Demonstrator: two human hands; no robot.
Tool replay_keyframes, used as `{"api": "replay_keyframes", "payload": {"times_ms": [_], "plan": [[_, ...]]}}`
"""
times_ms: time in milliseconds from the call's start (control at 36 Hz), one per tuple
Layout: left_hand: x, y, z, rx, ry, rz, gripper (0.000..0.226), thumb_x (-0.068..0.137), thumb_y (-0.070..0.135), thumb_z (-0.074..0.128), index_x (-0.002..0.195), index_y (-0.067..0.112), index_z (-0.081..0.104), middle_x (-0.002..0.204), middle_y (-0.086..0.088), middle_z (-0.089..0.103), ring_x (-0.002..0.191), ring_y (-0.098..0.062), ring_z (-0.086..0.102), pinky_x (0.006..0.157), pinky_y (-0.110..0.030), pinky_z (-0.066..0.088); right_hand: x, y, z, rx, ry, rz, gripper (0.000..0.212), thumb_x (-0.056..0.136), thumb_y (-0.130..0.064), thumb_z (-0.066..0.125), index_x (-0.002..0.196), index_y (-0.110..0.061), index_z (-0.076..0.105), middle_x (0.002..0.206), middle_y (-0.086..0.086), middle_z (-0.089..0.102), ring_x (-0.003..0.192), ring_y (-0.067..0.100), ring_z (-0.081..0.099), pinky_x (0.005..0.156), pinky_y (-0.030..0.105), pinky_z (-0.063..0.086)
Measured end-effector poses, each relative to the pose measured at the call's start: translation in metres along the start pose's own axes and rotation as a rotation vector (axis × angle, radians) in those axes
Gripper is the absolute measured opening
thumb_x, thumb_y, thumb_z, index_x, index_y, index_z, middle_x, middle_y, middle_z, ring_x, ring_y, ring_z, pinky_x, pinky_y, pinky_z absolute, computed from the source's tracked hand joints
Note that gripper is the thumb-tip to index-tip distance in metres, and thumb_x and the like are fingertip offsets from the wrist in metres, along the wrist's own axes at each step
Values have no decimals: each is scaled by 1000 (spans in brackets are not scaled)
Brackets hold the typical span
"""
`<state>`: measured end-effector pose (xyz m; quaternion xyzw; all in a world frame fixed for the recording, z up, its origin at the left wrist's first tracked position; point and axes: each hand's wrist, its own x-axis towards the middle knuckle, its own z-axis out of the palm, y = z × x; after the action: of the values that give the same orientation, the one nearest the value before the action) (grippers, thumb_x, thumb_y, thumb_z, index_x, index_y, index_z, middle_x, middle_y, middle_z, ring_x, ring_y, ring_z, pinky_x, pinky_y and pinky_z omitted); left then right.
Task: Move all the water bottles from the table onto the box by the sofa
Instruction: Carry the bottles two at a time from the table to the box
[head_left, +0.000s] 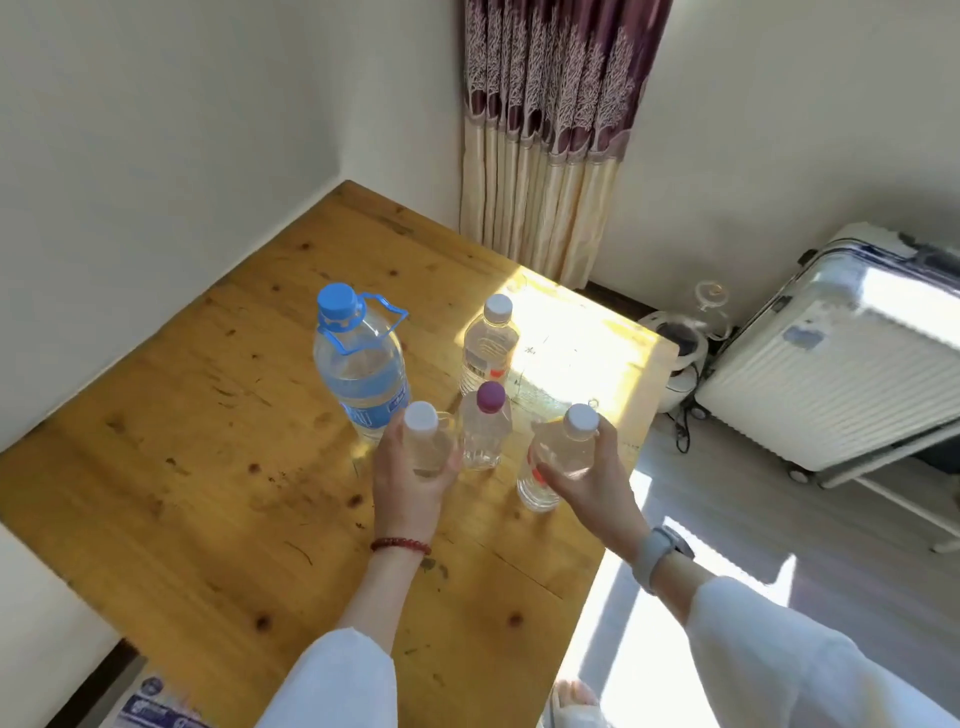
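My left hand (410, 480) curls round a small white-capped bottle (423, 441), and my right hand (587, 478) wraps another white-capped bottle (563, 454), both upright near the bench's (182, 467) right edge. Three more stand just beyond: the purple-capped bottle (485, 426) between my hands, the big blue-capped bottle (361, 364) far left, a clear bottle (491, 345) farther off. The box and sofa are out of sight, so I judge both bottles must lift straight up along their axes first.
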<state>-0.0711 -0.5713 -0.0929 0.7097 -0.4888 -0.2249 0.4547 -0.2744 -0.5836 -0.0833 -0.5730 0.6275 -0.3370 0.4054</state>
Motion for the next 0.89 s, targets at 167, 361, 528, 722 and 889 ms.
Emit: {"api": "replay_keyframes", "payload": {"times_ms": [167, 361, 528, 722, 889], "plan": [[-44, 13, -21, 41, 9, 70, 69, 68, 37, 70, 127, 9, 47, 119, -17, 53, 107, -28, 46, 92, -41, 40, -42, 11, -17, -44, -100, 43, 77, 67, -40, 76, 124, -26, 28, 120, -5, 53, 105, 12, 54, 85, 22, 45], [-98, 30, -13, 99, -231, 88, 65, 71, 25, 74, 129, 20, 46, 119, -9, 49, 106, -23, 44, 82, -46, 50, -97, 26, -45, -17, -75, 15, 57, 77, -29, 69, 119, -33, 32, 112, -2, 58, 102, 16, 60, 89, 34, 50], [-130, 68, 27, 61, -433, 178, 69, 70, 24, 76, 130, 14, 45, 121, -12, 50, 101, -28, 54, 81, -40, 51, -139, 50, -90, -81, 46, 33, 55, 78, -32, 68, 118, -31, 30, 106, -2, 58, 91, 18, 63, 80, 33, 52], [-209, 167, 116, -23, -628, 531, 63, 63, 19, 81, 117, 2, 55, 104, -18, 61, 91, -13, 52, 81, -7, 33, -221, 103, -210, -83, 310, 150, 61, 75, -34, 72, 122, -21, 37, 95, -3, 60, 79, 12, 62, 72, 17, 49], [-319, 248, 199, -79, -747, 669, 65, 59, 12, 83, 117, 2, 56, 97, -15, 65, 87, -21, 58, 79, -12, 36, -319, 155, -329, -62, 559, 350, 61, 71, -45, 70, 121, -29, 38, 91, -5, 64, 76, 12, 60, 64, 23, 44]]}}
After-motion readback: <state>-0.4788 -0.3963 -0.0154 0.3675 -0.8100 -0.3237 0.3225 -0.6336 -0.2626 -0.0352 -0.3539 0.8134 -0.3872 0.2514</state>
